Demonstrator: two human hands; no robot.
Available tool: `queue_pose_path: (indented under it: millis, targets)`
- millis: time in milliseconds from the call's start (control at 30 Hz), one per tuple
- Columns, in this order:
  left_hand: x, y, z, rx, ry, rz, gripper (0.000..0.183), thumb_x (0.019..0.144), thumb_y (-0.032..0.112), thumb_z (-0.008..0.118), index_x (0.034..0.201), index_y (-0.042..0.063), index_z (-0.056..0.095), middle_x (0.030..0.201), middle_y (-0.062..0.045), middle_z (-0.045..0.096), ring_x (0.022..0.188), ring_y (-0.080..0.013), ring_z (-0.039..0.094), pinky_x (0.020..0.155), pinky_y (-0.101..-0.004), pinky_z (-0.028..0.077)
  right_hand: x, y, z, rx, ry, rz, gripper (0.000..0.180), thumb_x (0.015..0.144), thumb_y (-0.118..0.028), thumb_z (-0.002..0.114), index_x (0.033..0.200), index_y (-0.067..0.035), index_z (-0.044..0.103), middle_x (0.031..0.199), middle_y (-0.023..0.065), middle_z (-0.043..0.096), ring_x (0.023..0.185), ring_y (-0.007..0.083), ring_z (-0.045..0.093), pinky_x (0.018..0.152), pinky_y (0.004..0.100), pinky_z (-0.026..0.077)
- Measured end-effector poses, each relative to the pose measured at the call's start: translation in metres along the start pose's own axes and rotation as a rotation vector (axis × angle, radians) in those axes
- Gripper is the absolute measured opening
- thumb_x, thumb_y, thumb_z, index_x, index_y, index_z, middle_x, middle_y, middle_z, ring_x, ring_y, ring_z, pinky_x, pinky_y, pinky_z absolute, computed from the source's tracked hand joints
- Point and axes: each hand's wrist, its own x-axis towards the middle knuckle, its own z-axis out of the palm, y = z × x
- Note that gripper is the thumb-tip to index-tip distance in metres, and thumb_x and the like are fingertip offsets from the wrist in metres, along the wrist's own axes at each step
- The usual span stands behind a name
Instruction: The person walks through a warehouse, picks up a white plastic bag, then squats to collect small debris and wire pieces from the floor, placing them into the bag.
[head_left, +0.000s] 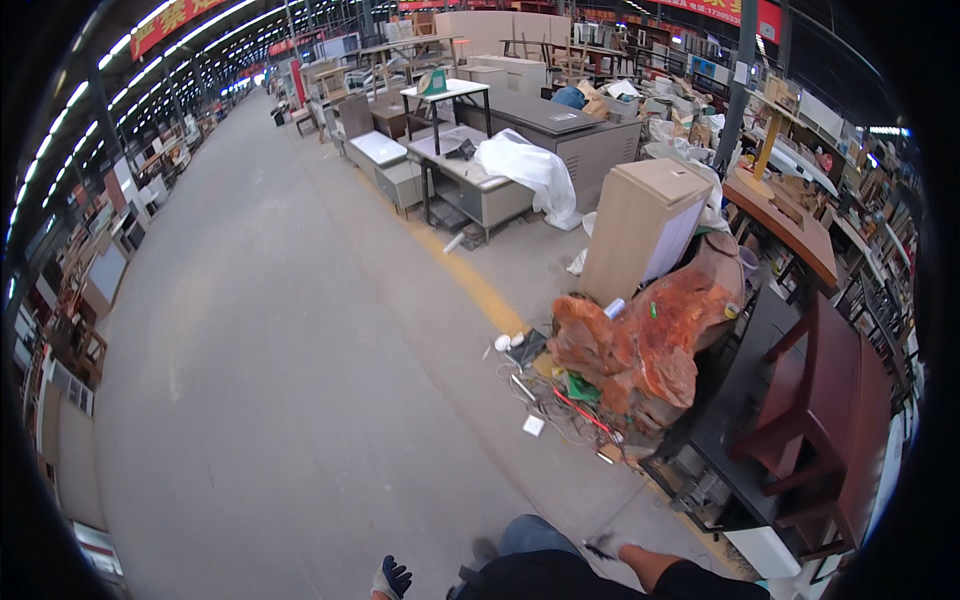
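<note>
My left hand (391, 577), in a glove with dark fingers and a pale cuff, hangs low over the grey concrete floor (300, 405). Its fingers are loosely curled and hold nothing that I can see. My right hand (600, 551) shows small and blurred at the end of a bare forearm; whether it holds anything is unclear. To the right ahead of me lies a reddish-brown tree-root slab (645, 337). Cables and small litter, with a red strip (581, 410), a white square plate (533, 425) and a green scrap (582, 388), are scattered beside it.
A light wood cabinet (637, 225) leans behind the slab. A dark red wooden table (840, 397) rests tipped on a black table (712, 405). Grey desks (487, 202), one draped with white plastic sheeting (525, 169), line the yellow floor stripe (472, 281). Furniture also stacks along the left.
</note>
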Motion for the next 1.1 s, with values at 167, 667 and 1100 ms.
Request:
queue_pose_path:
  millis: [167, 667, 1100]
  targets:
    - [0.075, 0.193, 0.110, 0.029, -0.103, 0.092, 0.062, 0.097, 0.054, 0.052, 0.146, 0.019, 0.041, 0.145, -0.015, 0.050, 0.120, -0.0388, 0.055, 0.100, -0.0542, 0.044, 0.123, 0.047, -0.010, 0.465, -0.125, 0.251, 0.038, 0.094, -0.055, 0.056, 0.094, -0.018, 0.066, 0.076, 0.0031, 0.064, 0.063, 0.0204, 0.059, 0.051, 0.0390, 0.042]
    - [0.232, 0.508, 0.405, 0.193, -0.085, -0.168, 0.068, 0.094, 0.065, 0.051, 0.139, 0.015, 0.044, 0.129, -0.011, 0.055, 0.109, -0.0342, 0.060, 0.083, -0.0510, 0.050, 0.221, -0.389, -0.734, 0.467, 0.688, -0.392, 0.044, 0.091, -0.045, 0.063, 0.109, -0.006, 0.069, 0.103, 0.0203, 0.071, 0.098, 0.0378, 0.068, 0.086, 0.0445, 0.052]
    - [0.418, 0.982, 0.696, 0.534, -0.126, -0.033, 0.081, 0.088, 0.069, 0.054, 0.148, 0.017, 0.038, 0.150, -0.009, 0.044, 0.124, -0.0368, 0.050, 0.107, -0.0534, 0.034, 0.291, -0.419, -0.707, 0.913, 0.231, 0.452, 0.054, 0.091, -0.060, 0.058, 0.088, -0.007, 0.068, 0.073, 0.0044, 0.068, 0.055, 0.0161, 0.060, 0.049, 0.0326, 0.045]
